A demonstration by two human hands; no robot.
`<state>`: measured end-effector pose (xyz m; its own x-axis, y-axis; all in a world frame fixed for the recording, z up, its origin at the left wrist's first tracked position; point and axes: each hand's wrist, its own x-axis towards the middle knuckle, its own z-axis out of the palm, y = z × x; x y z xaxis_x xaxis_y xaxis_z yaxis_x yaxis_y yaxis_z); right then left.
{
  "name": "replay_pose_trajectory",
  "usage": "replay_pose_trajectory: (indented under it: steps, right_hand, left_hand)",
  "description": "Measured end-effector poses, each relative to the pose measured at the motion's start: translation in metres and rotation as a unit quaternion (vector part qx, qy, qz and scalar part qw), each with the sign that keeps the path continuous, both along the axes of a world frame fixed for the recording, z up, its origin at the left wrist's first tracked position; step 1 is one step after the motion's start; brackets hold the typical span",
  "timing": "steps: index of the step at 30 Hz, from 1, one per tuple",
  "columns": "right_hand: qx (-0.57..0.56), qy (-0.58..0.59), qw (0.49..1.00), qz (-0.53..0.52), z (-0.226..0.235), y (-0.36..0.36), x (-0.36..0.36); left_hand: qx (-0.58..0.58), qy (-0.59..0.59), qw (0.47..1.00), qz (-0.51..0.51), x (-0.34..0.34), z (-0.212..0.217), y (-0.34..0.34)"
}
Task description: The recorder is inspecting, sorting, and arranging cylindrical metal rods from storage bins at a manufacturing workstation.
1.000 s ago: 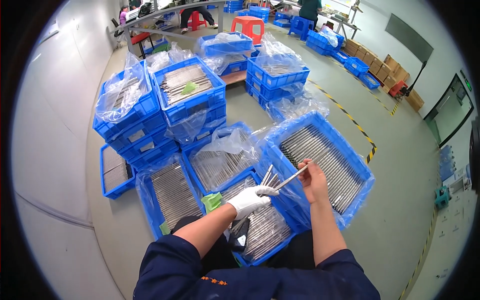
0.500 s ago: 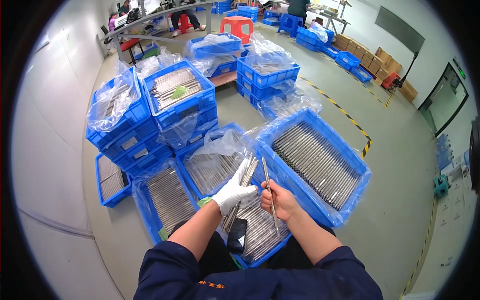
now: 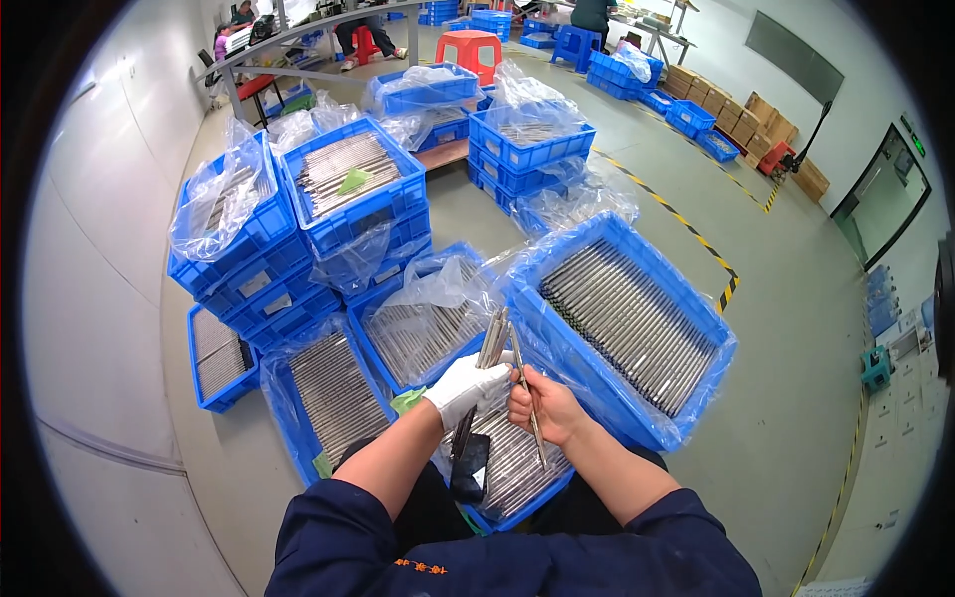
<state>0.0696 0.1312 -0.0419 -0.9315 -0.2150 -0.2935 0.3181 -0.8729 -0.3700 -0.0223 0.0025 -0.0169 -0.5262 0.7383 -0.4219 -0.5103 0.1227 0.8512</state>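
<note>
My left hand [image 3: 464, 389], in a white glove, is closed around a bundle of slim metal rods [image 3: 494, 336] that stands nearly upright. My bare right hand [image 3: 549, 406] grips a single metal rod [image 3: 535, 426], slanted, its upper end close beside the bundle. Whether that rod touches the others I cannot tell. Both hands are over a blue crate [image 3: 528, 511] of similar rods lying in rows. On those rods, below my left hand, rests a black flat object [image 3: 470, 470] with a small white patch.
At my right a large plastic-lined blue crate [image 3: 724, 360] holds rows of rods. More rod-filled crates lie ahead and left, beside tall crate stacks [image 3: 383, 214]. Farther off are a red stool [image 3: 469, 52], a workbench with people, cardboard boxes [image 3: 711, 101] and yellow-black floor tape [image 3: 686, 221].
My right hand has shifted slightly left, bringing its rod nearer the bundle. The left hand has turned a little, its thumb now lying across the rods.
</note>
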Motion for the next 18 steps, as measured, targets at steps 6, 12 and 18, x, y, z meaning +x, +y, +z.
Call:
replay_pose_trajectory:
  steps: [6,12,18]
  right_hand:
    - [0.01,0.007,0.998,0.061,-0.0038,-0.0045,0.002]
    - [0.013,0.009,0.998,0.067,-0.0077,-0.0057,0.0024]
    - [0.021,0.005,0.997,0.068,-0.0068,-0.0093,0.0031]
  left_hand:
    - [0.018,-0.013,1.0,-0.02,-0.0019,-0.0054,-0.0003]
    - [0.002,0.01,1.0,-0.009,-0.0012,-0.0083,0.0009]
    - [-0.007,0.014,1.0,0.006,-0.0006,-0.008,0.0006]
